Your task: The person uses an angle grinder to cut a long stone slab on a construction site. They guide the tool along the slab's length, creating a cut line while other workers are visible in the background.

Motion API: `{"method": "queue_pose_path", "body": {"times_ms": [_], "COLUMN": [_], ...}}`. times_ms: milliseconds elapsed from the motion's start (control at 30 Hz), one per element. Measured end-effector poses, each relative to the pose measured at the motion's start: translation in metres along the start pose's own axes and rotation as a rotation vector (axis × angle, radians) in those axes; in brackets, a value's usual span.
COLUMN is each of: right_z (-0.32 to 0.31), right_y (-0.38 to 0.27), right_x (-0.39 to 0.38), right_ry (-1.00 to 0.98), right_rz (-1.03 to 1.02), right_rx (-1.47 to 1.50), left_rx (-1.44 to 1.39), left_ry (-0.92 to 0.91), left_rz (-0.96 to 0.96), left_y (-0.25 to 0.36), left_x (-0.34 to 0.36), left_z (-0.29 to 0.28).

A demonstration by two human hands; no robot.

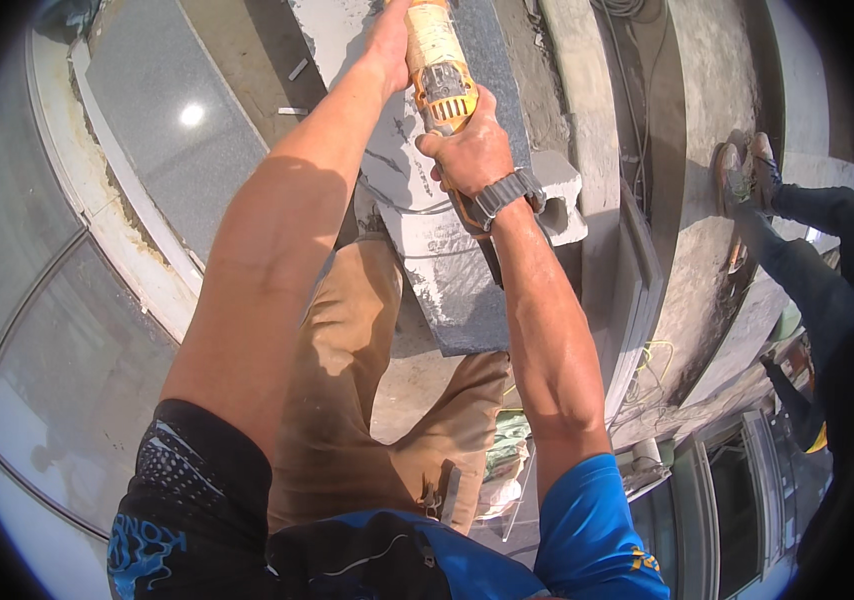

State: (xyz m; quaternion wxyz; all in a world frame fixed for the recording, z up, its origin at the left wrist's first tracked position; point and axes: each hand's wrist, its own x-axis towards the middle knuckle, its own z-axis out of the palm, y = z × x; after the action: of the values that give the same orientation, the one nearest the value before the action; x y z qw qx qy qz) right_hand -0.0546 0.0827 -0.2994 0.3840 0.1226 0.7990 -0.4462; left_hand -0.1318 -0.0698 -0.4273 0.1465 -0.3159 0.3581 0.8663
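Observation:
A yellow and black power tool, apparently an angle grinder [445, 88], points away from me at the top of the view. Its front end lies beyond the upper edge, so no disc shows. My left hand [389, 48] grips the front part of its body, partly cut off by the edge. Around the rear grip is my right hand [475, 150], fingers closed, with a dark watch on the wrist. Below the tool lies a long grey stone slab [467, 325], its upper side partly coated with pale dust. A dark cord runs across the slab.
Under the slab's right side stands a hollow concrete block [559, 195]. Another polished grey slab [172, 110] lies at the left. Thin slabs [627, 300] lean at the right. Another person's legs [797, 235] are on the concrete steps at far right. Loose cables [637, 60] lie there.

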Motion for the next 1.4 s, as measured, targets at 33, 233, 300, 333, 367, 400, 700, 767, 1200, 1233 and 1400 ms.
{"method": "queue_pose_path", "body": {"times_ms": [33, 233, 300, 333, 367, 400, 700, 767, 1200, 1233, 1400], "right_z": [0.000, -0.001, 0.000, 0.001, 0.003, 0.003, -0.002, -0.003, -0.009, -0.009, -0.010], "right_y": [-0.001, 0.002, 0.000, -0.001, -0.001, -0.002, -0.027, -0.030, -0.042, -0.041, -0.031], "right_x": [0.001, 0.007, 0.007, 0.008, 0.009, 0.010, 0.019, 0.026, 0.052, 0.049, 0.028], "right_ry": [-0.007, -0.021, -0.033, -0.039, -0.042, -0.041, -0.067, -0.082, -0.121, -0.114, -0.103], "right_rz": [0.005, -0.008, 0.006, 0.012, 0.019, 0.026, -0.024, -0.049, -0.032, -0.028, -0.011], "right_rx": [0.003, 0.004, -0.003, -0.007, -0.020, -0.035, -0.073, -0.079, -0.002, -0.012, -0.033], "left_rx": [-0.004, -0.014, -0.016, -0.014, -0.016, -0.018, -0.032, -0.031, 0.022, 0.023, 0.034], "left_ry": [0.000, 0.007, 0.013, 0.014, 0.019, 0.017, 0.030, 0.027, 0.053, 0.056, 0.065], "left_rz": [0.000, -0.004, -0.002, 0.001, 0.004, 0.005, 0.045, 0.050, 0.056, 0.050, 0.030], "left_y": [-0.001, -0.003, -0.002, -0.001, 0.000, 0.001, 0.020, 0.027, 0.051, 0.048, 0.035], "left_x": [0.000, 0.003, 0.005, 0.006, 0.008, 0.010, 0.037, 0.044, 0.064, 0.061, 0.043], "left_z": [-0.001, -0.002, -0.004, -0.005, -0.007, -0.007, -0.014, -0.016, -0.017, -0.015, -0.009]}}
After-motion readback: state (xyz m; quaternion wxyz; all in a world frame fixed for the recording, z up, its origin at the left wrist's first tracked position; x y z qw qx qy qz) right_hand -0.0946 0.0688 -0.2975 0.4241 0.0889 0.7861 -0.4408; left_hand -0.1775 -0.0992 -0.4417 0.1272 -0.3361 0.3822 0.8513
